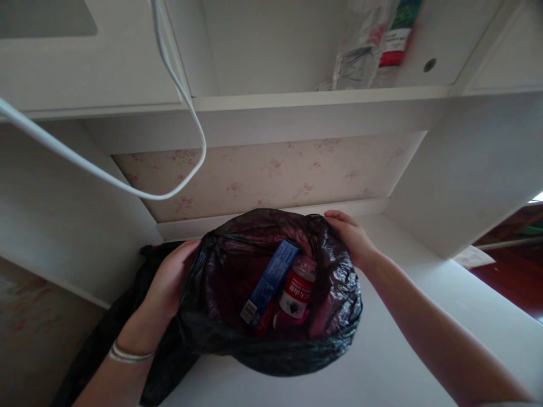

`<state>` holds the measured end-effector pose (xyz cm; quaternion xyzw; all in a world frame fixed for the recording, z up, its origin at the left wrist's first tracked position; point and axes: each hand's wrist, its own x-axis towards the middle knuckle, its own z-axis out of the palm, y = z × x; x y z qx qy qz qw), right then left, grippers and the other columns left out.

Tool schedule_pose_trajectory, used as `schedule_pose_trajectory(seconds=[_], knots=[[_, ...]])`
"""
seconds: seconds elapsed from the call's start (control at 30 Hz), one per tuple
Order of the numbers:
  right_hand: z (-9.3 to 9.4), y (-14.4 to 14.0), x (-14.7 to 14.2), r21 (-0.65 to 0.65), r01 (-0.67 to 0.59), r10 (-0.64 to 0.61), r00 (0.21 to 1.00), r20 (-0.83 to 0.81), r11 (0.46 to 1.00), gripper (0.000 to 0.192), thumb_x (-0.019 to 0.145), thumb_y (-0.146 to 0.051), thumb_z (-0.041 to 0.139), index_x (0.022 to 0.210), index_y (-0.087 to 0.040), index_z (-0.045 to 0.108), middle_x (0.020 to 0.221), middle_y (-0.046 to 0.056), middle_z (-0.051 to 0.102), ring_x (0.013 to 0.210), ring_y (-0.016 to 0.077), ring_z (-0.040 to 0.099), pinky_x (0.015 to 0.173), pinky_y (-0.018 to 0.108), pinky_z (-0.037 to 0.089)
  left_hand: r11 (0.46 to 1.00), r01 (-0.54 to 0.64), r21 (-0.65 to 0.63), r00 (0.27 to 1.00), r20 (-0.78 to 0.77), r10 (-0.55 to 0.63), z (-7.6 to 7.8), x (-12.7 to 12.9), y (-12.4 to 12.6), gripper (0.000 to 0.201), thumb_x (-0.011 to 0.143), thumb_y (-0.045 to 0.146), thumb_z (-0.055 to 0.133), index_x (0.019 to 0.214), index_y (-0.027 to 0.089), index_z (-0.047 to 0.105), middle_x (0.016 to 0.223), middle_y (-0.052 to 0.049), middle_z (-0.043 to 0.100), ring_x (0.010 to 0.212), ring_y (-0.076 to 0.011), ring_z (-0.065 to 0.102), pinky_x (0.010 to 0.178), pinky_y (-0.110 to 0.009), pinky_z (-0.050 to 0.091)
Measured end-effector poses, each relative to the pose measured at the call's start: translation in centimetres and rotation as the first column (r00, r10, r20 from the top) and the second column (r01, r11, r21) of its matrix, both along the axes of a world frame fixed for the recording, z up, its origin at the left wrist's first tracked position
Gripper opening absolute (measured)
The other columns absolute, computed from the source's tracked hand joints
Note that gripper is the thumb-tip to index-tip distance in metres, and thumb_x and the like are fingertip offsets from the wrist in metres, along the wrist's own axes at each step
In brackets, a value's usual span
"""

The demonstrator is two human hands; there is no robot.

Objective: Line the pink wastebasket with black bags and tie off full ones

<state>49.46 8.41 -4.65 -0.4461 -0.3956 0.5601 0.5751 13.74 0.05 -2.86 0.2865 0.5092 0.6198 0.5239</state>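
Observation:
A black plastic garbage bag [292,362] hangs open between my hands, its mouth spread wide and its rim turned outward. Pinkish red shows through the plastic inside; I cannot tell whether a bin is under it. My left hand [176,277] grips the bag's left side, fingers mostly hidden behind it. On the far right of the rim, my right hand [348,237] holds on, with its thumb side against the plastic. Inside lie a long blue box [271,280] with a barcode, tilted, and beside it a clear plastic bottle [297,288] with a red label.
Above stands a white shelf [322,103] with plastic bottles [392,45] at its right. A white cable [169,195] loops down at upper left. Dark fabric or plastic [123,322] lies beyond my left forearm. A white surface [394,350] extends below.

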Motion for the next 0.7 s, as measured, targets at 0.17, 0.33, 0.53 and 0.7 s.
schedule_pose_trajectory(seconds=[0.17,0.33,0.53,0.7], knots=[[2.3,1.3,-0.7,0.136,0.068,-0.071,0.997,0.021,0.988,0.044,0.059,-0.039,0.090,0.092,-0.025,0.064,0.070,-0.007,0.065,0.058,0.0106,0.057,0.051,0.021,0.043,0.988,-0.091,0.127,0.994,-0.047,0.097,1.1,0.4,0.7,0.012,0.067,0.026,0.083,0.076,0.021,0.078,0.075,0.000,0.078,0.070,-0.0179,0.072,0.064,-0.023,0.056],[3.3,0.7,-1.3,0.268,0.027,-0.073,0.984,0.165,0.963,0.039,0.065,-0.041,0.089,0.092,-0.024,0.068,0.086,-0.004,0.068,0.066,0.0101,0.058,0.057,0.022,0.044,0.981,-0.077,0.176,0.995,-0.048,0.087,2.3,1.3,0.6,0.013,0.067,0.024,0.084,0.077,0.019,0.078,0.074,-0.001,0.078,0.065,-0.0162,0.071,0.063,-0.022,0.056],[3.4,1.0,-1.9,0.310,-0.048,-0.051,0.951,0.304,0.950,0.038,0.072,-0.050,0.083,0.095,-0.025,0.068,0.093,-0.001,0.070,0.076,0.0137,0.062,0.069,0.027,0.049,0.976,-0.049,0.211,0.999,0.025,0.045,3.5,1.7,1.6,0.006,0.071,0.019,0.076,0.077,0.018,0.078,0.076,0.000,0.077,0.071,-0.0154,0.072,0.065,-0.021,0.058],[3.6,2.3,-2.4,0.160,-0.135,0.050,0.892,0.449,0.978,0.036,0.070,-0.040,0.086,0.099,-0.024,0.072,0.095,0.003,0.075,0.084,0.0184,0.067,0.080,0.033,0.052,0.991,0.073,0.114,0.995,0.064,-0.081,3.8,1.4,2.7,0.022,0.081,0.038,0.075,0.084,0.016,0.075,0.075,-0.003,0.075,0.064,-0.0182,0.071,0.056,-0.026,0.058]])
